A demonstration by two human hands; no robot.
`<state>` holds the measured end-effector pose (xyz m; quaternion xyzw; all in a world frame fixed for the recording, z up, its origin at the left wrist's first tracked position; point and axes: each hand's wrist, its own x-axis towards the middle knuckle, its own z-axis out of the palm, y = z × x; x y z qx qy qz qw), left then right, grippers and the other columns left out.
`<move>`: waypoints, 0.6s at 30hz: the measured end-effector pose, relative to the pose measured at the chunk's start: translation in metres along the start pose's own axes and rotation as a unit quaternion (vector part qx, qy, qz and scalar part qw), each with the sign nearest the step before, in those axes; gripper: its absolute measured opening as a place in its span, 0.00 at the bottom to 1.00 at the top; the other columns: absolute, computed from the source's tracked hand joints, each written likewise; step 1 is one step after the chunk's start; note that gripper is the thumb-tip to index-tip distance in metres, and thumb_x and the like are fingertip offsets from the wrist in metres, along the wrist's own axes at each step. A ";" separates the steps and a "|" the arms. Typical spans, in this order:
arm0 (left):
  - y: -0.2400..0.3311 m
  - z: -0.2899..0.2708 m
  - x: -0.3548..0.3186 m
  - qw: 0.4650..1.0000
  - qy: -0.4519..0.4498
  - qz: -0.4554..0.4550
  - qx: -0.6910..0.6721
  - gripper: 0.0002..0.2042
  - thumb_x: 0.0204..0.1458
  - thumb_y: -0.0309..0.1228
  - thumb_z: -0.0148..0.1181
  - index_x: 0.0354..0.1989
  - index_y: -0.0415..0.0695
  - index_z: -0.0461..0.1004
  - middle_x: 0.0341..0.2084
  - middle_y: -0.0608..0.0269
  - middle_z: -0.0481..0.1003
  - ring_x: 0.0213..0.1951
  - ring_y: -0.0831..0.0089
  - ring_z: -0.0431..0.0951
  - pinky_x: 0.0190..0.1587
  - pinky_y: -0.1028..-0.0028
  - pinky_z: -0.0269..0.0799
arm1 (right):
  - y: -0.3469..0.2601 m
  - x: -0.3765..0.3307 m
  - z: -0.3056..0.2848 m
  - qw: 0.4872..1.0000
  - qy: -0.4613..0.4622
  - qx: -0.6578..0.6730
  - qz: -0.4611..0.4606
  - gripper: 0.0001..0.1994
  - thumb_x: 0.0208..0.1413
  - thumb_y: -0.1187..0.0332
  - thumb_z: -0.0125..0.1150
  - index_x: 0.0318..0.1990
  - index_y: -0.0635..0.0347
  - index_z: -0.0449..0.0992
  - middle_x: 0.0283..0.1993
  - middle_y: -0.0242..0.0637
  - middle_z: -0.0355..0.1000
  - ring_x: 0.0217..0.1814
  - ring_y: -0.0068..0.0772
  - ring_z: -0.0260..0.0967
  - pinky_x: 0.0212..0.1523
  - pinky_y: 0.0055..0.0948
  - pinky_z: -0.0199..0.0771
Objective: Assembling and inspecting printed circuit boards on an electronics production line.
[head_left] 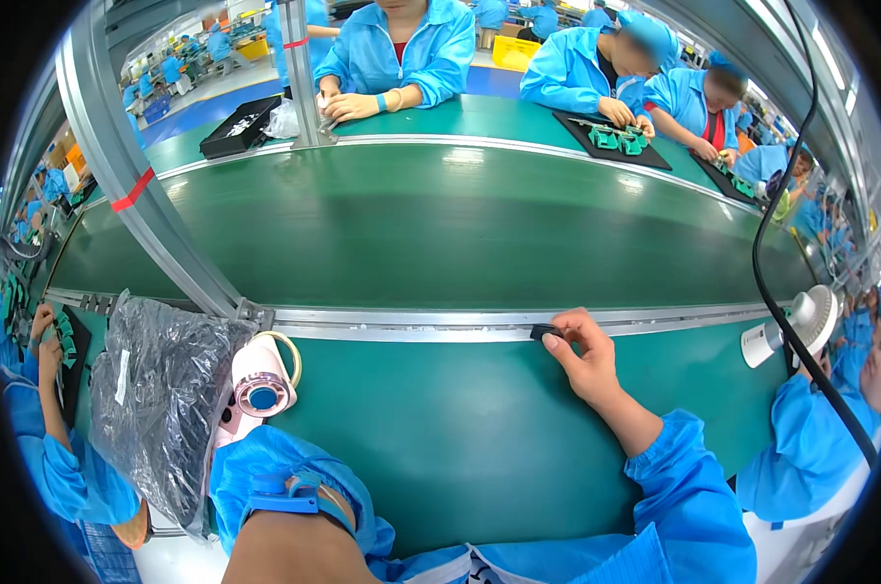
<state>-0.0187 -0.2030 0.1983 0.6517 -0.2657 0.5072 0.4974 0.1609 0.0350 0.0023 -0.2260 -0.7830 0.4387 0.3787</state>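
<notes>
My right hand (pixel 591 362) is closed, thumb against fingers, on a small black piece (pixel 545 332) at the metal rail (pixel 411 326) along the bench's far edge. What kind of piece it is, I cannot make out. My left arm is bent back toward me, its sleeve bunched and a blue wrist strap (pixel 285 498) round the bare wrist. The left hand itself lies beyond the lower edge of the picture. Nearest to that arm stands a pale pink device (pixel 260 380) with a round blue-centred face and a beige loop.
A crumpled plastic bag (pixel 168 389) lies at the left by a metal post (pixel 139 185). Beyond the rail runs a green conveyor belt (pixel 440 224). A white fan (pixel 810 316) stands at right, behind a hanging black cable (pixel 759 243). Co-workers sit across and on both sides.
</notes>
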 end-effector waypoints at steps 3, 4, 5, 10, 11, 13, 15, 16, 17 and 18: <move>0.003 0.044 -0.050 0.994 -0.040 0.077 0.065 0.11 0.44 0.26 0.57 0.13 0.45 0.67 0.11 0.67 0.66 0.12 0.73 0.66 0.12 0.73 0.55 | 0.004 0.003 -0.002 0.999 0.015 -0.019 -0.032 0.08 0.54 0.77 0.61 0.41 0.63 0.72 0.38 0.31 0.68 0.36 0.19 0.64 0.37 0.18 0.64; 0.004 0.047 -0.049 0.989 -0.054 0.104 0.087 0.12 0.46 0.28 0.58 0.12 0.45 0.66 0.11 0.67 0.65 0.12 0.74 0.65 0.12 0.73 0.54 | 0.004 0.001 -0.002 0.999 0.009 -0.024 -0.029 0.08 0.54 0.77 0.61 0.41 0.64 0.72 0.38 0.32 0.68 0.36 0.19 0.64 0.37 0.18 0.64; 0.005 0.049 -0.048 0.983 -0.069 0.130 0.108 0.14 0.48 0.29 0.59 0.12 0.45 0.65 0.11 0.68 0.65 0.11 0.74 0.65 0.12 0.74 0.54 | 0.003 -0.001 -0.001 0.999 0.004 -0.030 -0.026 0.08 0.53 0.78 0.61 0.41 0.64 0.72 0.38 0.33 0.67 0.36 0.19 0.63 0.37 0.18 0.64; 0.006 0.002 0.010 0.997 0.025 -0.027 0.074 0.21 0.56 0.36 0.56 0.10 0.48 0.61 0.10 0.70 0.62 0.09 0.77 0.61 0.11 0.75 0.50 | -0.002 -0.004 0.003 0.998 -0.013 -0.048 -0.035 0.08 0.53 0.76 0.62 0.41 0.62 0.73 0.36 0.32 0.69 0.34 0.20 0.65 0.36 0.20 0.66; 0.006 0.003 0.010 0.996 0.030 -0.041 0.080 0.22 0.57 0.37 0.55 0.10 0.49 0.60 0.10 0.71 0.62 0.09 0.77 0.61 0.11 0.75 0.50 | -0.005 -0.003 0.003 0.996 -0.030 -0.072 -0.040 0.08 0.54 0.74 0.62 0.41 0.62 0.73 0.34 0.32 0.69 0.33 0.19 0.66 0.35 0.20 0.67; 0.012 -0.005 0.004 0.996 -0.007 -0.042 0.074 0.21 0.57 0.37 0.55 0.10 0.50 0.62 0.10 0.71 0.62 0.09 0.78 0.61 0.11 0.76 0.50 | -0.003 -0.003 0.003 0.993 -0.067 -0.100 0.011 0.09 0.54 0.71 0.63 0.41 0.61 0.74 0.31 0.31 0.70 0.27 0.19 0.62 0.30 0.19 0.65; 0.021 -0.009 0.001 0.996 -0.040 -0.043 0.066 0.21 0.57 0.36 0.55 0.11 0.50 0.63 0.10 0.71 0.62 0.09 0.78 0.61 0.11 0.77 0.50 | -0.006 -0.003 0.002 0.991 -0.065 -0.112 0.024 0.10 0.55 0.70 0.63 0.42 0.62 0.74 0.30 0.30 0.71 0.26 0.18 0.61 0.29 0.19 0.65; 0.028 -0.007 0.001 0.990 -0.087 -0.055 0.099 0.18 0.55 0.35 0.56 0.12 0.50 0.65 0.11 0.71 0.63 0.11 0.78 0.63 0.12 0.77 0.52 | -0.009 -0.002 0.004 0.993 -0.063 -0.093 0.035 0.10 0.55 0.69 0.63 0.42 0.62 0.75 0.30 0.30 0.71 0.26 0.18 0.61 0.29 0.20 0.65; 0.032 -0.005 0.002 0.980 -0.133 -0.066 0.131 0.16 0.53 0.34 0.58 0.13 0.49 0.67 0.11 0.71 0.65 0.12 0.77 0.65 0.13 0.78 0.54 | -0.011 -0.001 0.006 0.994 -0.062 -0.074 0.047 0.09 0.55 0.69 0.63 0.42 0.61 0.75 0.29 0.30 0.71 0.26 0.18 0.62 0.29 0.20 0.65; 0.033 -0.002 0.003 0.980 -0.132 -0.066 0.131 0.16 0.53 0.34 0.58 0.13 0.49 0.67 0.11 0.71 0.65 0.12 0.77 0.65 0.13 0.78 0.54 | -0.011 0.001 0.009 0.994 -0.063 -0.074 0.048 0.09 0.55 0.69 0.63 0.42 0.61 0.75 0.29 0.30 0.71 0.26 0.18 0.62 0.29 0.20 0.65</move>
